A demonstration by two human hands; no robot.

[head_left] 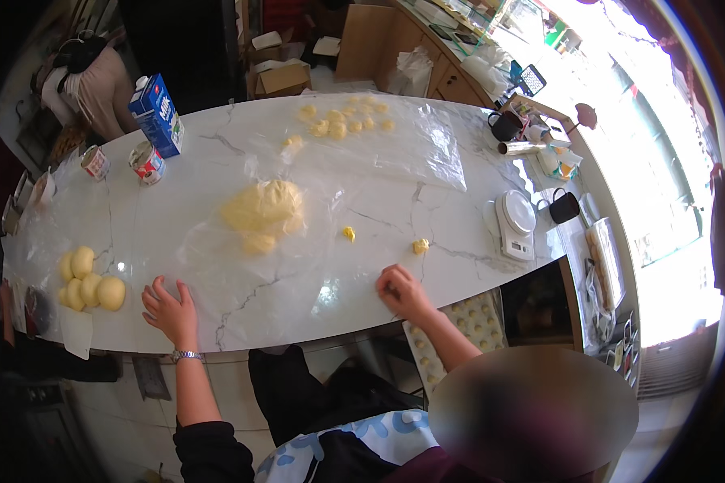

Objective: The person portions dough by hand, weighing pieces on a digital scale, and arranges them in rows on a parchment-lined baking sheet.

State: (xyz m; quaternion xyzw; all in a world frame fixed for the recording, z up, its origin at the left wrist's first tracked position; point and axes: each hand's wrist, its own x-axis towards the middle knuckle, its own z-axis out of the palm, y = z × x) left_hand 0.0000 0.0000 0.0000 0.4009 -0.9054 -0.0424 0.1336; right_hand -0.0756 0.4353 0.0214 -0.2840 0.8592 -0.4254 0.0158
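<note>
My left hand point(169, 311), a metal bracelet at its wrist, lies on the pale marbled table with fingers spread, holding nothing. Left of it is a cluster of several smooth yellow dough balls point(111, 293). Near the table's front edge my right hand point(403, 291) has its fingers curled in; whatever they may hold is hidden. Just beyond it sits a small rough dough piece point(420, 246), and a smaller yellow bit point(349, 234) lies farther left. A large yellow dough lump point(267, 207) rests mid-table under clear plastic. Farther back, several small dough pieces point(337, 129) lie under another clear sheet point(439, 149).
A white kitchen scale point(516, 229) and black mugs point(564, 207) stand at right. A blue carton point(157, 117) and two cans point(147, 163) stand back left. A tray point(421, 342) of small dough balls is below the right forearm. A person point(97, 88) bends over at back left.
</note>
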